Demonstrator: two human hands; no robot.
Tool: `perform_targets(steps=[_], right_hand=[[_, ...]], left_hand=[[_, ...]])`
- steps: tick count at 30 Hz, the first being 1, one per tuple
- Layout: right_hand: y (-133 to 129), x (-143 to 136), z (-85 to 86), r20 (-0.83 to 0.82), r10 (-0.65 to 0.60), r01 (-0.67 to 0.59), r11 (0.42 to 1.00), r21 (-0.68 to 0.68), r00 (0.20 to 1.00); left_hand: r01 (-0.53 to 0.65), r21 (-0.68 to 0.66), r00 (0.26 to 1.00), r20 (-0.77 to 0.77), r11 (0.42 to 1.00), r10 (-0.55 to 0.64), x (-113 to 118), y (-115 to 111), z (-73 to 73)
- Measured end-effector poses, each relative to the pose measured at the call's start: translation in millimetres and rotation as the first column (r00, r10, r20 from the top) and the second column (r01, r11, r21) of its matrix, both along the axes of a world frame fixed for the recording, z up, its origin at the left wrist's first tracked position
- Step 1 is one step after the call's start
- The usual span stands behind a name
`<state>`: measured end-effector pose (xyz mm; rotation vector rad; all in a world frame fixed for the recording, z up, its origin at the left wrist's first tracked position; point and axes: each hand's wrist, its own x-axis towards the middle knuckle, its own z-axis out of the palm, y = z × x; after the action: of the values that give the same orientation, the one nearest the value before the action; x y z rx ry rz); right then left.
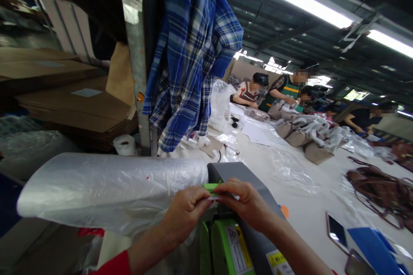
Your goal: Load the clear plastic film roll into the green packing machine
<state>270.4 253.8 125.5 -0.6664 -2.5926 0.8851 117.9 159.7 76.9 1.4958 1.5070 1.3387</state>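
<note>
Fingers (206, 200) of the left hand (185, 215) and right hand (248, 202) pinch a green strip (211, 187) atop the grey-green machine (238, 240) beside a plastic roll (109, 189).

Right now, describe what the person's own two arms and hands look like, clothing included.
Both hands are bare: no gloves, rings or watch show. The left hand leads back to a forearm bare up to a bright red sleeve cuff at the bottom edge of the picture. The right hand leads to a bare forearm; only a tiny speck of red shows near the lower edge, so its sleeve cannot be judged.

a packing workshop; flat cartons (74, 107), bagged handbags (298, 137), workers at a long table (309, 210)
</note>
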Motion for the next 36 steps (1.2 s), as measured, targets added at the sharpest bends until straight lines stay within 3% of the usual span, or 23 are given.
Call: perform_targets(steps=[6, 16, 22, 26, 29, 36], right_hand=[[-4.5, 6.4, -10.9, -0.019, 0.022, -0.023, 0.999, -0.036, 1.000], [-1.1, 7.2, -22.4, -0.103, -0.008, 0.000, 0.997, -0.075, 0.995], [-6.6, 8.8, -16.4, -0.011, -0.050, 0.050, 0.998, -0.023, 0.999], [-7.6, 8.1, -11.2, -0.017, 0.023, -0.023, 1.000, 0.005, 1.000], [-5.8, 6.4, -13.6, -0.041, 0.061, -0.060, 0.998, 0.024, 0.997], [-5.9, 5.3, -22.2, -0.044, -0.011, 0.010, 1.000, -0.010, 0.999]], left_hand=[[0.015, -0.072, 0.997, 0.082, 0.997, -0.009, 5.6, 1.1, -7.1], [0.076, -0.207, 0.938, 0.346, 0.975, 0.000, 5.3, 8.1, -1.6], [0.073, -0.196, 0.974, 0.224, 0.978, -0.028, 5.1, 6.8, -1.9], [0.080, -0.166, 0.987, 0.151, 0.983, -0.055, 5.3, 5.5, -4.4], [0.079, -0.158, 0.992, 0.110, 0.984, -0.062, 5.4, 5.0, -5.7], [0.085, -0.169, 0.994, 0.088, 0.982, -0.071, 5.6, 5.4, -5.7]])
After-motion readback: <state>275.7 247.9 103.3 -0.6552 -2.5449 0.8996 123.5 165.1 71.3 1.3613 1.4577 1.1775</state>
